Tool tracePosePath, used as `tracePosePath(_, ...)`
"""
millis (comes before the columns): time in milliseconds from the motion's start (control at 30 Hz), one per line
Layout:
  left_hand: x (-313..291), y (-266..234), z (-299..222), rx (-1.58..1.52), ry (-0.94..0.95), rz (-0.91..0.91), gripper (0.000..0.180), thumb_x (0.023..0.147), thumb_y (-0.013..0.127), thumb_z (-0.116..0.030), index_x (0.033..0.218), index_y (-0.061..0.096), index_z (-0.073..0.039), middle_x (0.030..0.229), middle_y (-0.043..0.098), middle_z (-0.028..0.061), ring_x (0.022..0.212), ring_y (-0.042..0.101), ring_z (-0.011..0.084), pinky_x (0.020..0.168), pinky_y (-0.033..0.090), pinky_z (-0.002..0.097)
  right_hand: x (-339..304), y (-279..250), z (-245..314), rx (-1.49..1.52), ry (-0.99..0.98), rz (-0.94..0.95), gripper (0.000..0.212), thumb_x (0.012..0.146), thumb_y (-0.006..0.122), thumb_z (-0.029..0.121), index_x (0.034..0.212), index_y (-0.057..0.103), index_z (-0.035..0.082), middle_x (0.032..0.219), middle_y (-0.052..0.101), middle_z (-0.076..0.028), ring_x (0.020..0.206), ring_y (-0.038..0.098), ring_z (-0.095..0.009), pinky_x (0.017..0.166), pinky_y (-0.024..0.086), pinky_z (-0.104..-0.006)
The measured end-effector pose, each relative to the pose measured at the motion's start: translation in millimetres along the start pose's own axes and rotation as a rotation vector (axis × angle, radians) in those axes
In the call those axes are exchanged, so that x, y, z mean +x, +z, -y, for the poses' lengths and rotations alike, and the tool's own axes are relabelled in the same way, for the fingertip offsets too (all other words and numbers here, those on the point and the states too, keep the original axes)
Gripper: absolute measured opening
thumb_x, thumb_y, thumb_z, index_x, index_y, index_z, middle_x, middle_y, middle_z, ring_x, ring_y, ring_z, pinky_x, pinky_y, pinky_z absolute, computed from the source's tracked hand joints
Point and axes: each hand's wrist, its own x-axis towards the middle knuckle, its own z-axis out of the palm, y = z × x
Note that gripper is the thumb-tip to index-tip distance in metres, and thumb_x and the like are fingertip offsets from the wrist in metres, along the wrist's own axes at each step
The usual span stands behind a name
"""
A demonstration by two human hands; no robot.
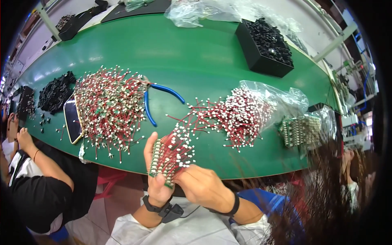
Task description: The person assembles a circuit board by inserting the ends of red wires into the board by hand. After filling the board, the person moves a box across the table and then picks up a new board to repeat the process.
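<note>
My left hand [157, 189] grips a panel of small green circuit boards [155, 158], tilted up just over the table's near edge. From the panel stick out many red wires [173, 152] tipped with white connectors. Close against the panel's lower right side, my right hand [206, 185] is closed, its fingertips hidden behind the hand and the wires. What it pinches does not show. Beyond my hands, to the right, a loose pile of red wires with white connectors [241, 116] lies partly in a clear plastic bag [281, 98].
Farther left lies a bigger heap of wired boards [110, 108], beside blue-handled pliers [147, 109] and a phone [73, 121]. Black parts [57, 93] lie past it; a black box [254, 57] stands far right. Bagged board panels [301, 130] sit at right. A co-worker's arm [51, 169] rests at left.
</note>
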Motion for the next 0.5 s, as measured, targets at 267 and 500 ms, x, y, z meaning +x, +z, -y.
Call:
tracePosePath(267,9.3,-8.9,-2.7,-0.085,0.098,-0.060,0.100,0.086,0.069,-0.041,0.156,0.012,0.000,0.145,0.045,0.0241,0.132,0.051,0.0349,0.112,0.042,0.0489,-14.8,-81.5,-35.8,-0.476,0.408,-0.155,0.020,0.075,0.076,0.001,0.094,0.071,0.005,0.086,0.061,-0.010,0.077,0.062,-0.029,0.067,0.050,-0.0375)
tracePosePath(500,7.8,-9.0,-2.6,-0.091,0.095,-0.048,0.098,0.087,0.066,-0.042,0.156,0.011,0.000,0.147,0.043,0.0271,0.134,0.049,0.0377,0.112,0.042,0.0517,-18.1,-73.1,-57.1,-0.578,0.263,-0.076,0.018,0.076,0.075,0.003,0.093,0.071,0.007,0.090,0.061,-0.009,0.092,0.060,-0.031,0.080,0.049,-0.0364)
